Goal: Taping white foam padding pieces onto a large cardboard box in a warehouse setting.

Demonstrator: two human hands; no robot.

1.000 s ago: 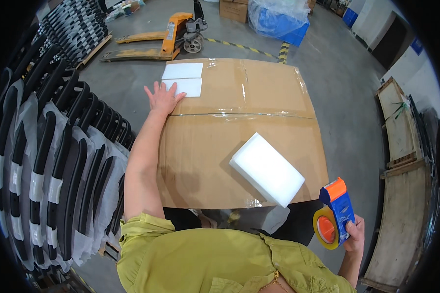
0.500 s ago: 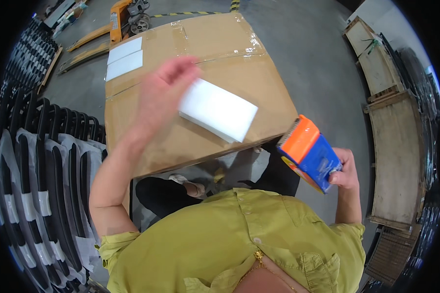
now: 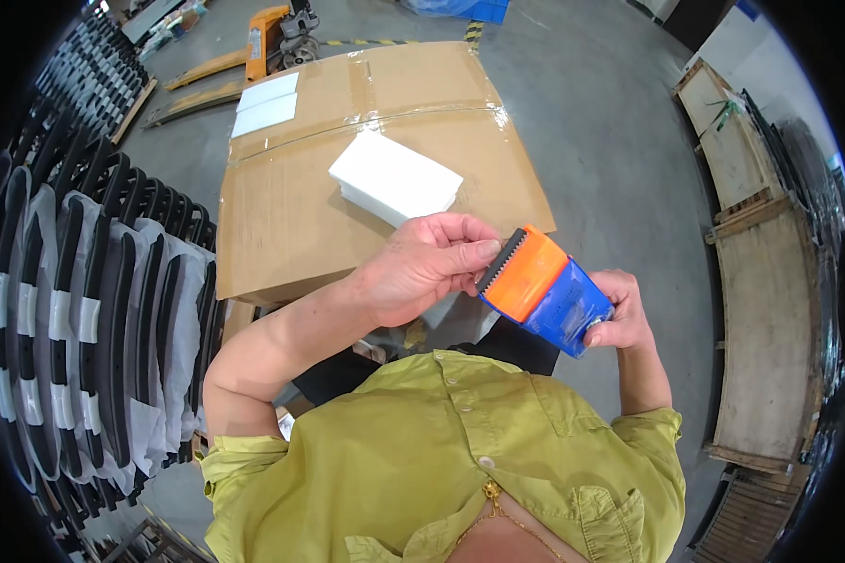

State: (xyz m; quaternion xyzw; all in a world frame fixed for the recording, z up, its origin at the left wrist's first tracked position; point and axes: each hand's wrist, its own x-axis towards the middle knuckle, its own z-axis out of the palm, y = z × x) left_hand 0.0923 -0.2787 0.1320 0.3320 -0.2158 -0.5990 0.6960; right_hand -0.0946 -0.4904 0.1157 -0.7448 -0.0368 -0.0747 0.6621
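Note:
A blue and orange tape dispenser (image 3: 551, 298) with a dark toothed edge is gripped by my right hand (image 3: 620, 310) at its blue end, in front of my body. My left hand (image 3: 438, 261) is at the toothed end, thumb and fingers pinched together beside the teeth; whatever lies between the fingertips is too small to make out. Just beyond that hand, a white foam-like block (image 3: 396, 175) rests on a large cardboard box (image 3: 291, 211). Farther back on the box lie two flat white pieces (image 3: 266, 103), side by side.
Black curved frames (image 3: 94, 310) with pale wrapping stand stacked at my left. An orange pallet jack (image 3: 265, 42) is behind the box at the far left. Wooden crates (image 3: 759, 328) line the right side. A blue bin (image 3: 483, 9) shows at the far edge.
My left hand has come down from above the box to the toothed end of the tape dispenser. The dispenser has moved left and slightly nearer the middle. The whole view has shifted a little.

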